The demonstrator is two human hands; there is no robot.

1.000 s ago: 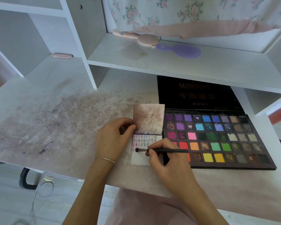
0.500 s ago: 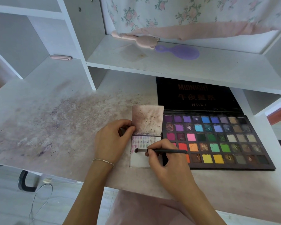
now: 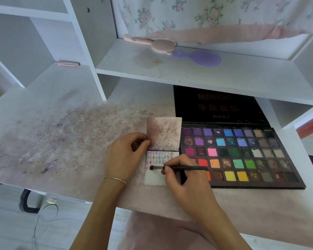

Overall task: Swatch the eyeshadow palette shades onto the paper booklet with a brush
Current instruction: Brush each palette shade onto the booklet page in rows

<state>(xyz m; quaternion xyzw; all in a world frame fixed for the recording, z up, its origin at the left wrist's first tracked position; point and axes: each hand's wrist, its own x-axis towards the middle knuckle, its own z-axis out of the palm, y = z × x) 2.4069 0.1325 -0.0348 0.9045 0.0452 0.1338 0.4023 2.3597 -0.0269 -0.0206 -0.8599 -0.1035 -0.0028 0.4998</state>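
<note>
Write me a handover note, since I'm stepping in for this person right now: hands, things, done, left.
Left hand pinches the booklet at its left edge by the fold, cover up.
Right hand grips the brush, its tip on the left of the lower page.
Palette lies open to the right, touching the booklet.
Done: rows of small swatches across the top of the page.
Left: the bare lower page; which shades remain cannot be told.

Home bedroom vanity: floral curtain [image 3: 206,13], hairbrush [image 3: 202,57].
</note>
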